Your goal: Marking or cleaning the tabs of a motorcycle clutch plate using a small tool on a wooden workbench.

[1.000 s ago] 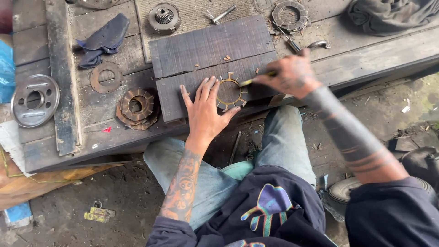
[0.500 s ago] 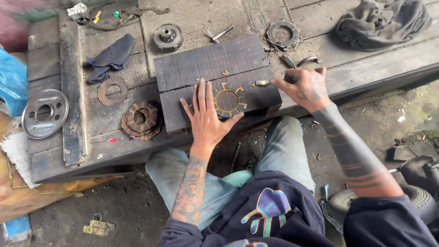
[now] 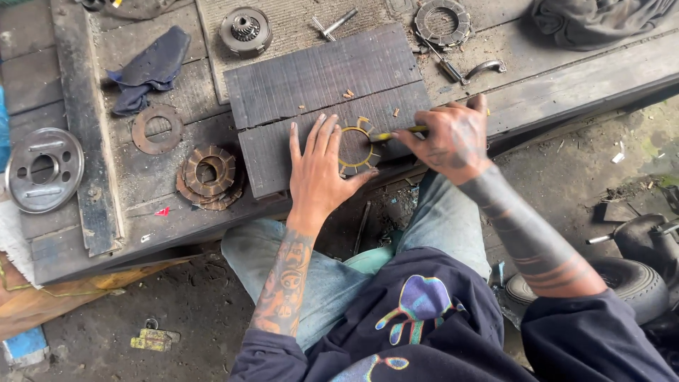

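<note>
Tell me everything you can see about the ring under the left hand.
The ring is a flat, yellowish-brown disc with a wide open centre and small square tabs around its outer edge. It looks like worn metal or friction material. It lies flat on the dark wooden block at the bench's near edge. The left hand presses its left side, fingers spread. The right hand holds a thin yellow tool whose tip touches its right rim.

- You have one view only, from the camera on your head.
- It looks steeply down, past your lap to the workbench (image 3: 566, 78) in front.
- It sits close: your forearms, knees and the bench's near edge fill the frame.
- Ground shows along the bottom and right.
</note>
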